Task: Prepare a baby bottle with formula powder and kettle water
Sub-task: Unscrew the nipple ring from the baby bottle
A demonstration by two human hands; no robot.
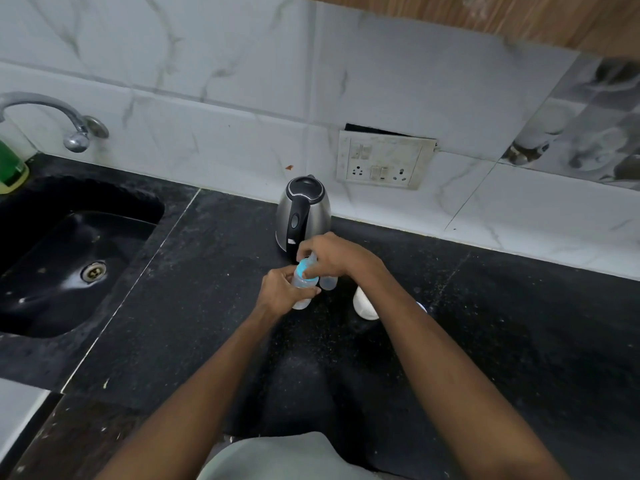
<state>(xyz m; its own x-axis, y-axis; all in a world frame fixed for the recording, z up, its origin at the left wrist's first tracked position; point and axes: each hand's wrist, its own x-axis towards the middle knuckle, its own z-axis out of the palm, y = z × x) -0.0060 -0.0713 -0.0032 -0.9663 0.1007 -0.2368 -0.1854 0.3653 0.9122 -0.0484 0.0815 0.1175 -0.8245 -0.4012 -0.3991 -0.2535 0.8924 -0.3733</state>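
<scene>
Just in front of the kettle (302, 211), the left hand (281, 291) is gripping the baby bottle (303, 284) upright to steady it, while the right hand's (332, 254) fingers are pinching its blue-collared top — probably unscrewing it — above the table (502, 323).

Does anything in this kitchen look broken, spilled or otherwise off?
Yes: the switch and socket plate on the tiled wall behind the kettle sits askew, with a dark gap above its top edge, and its face looks grimy. Pale specks are scattered over the black counter; what they are I cannot tell.
</scene>
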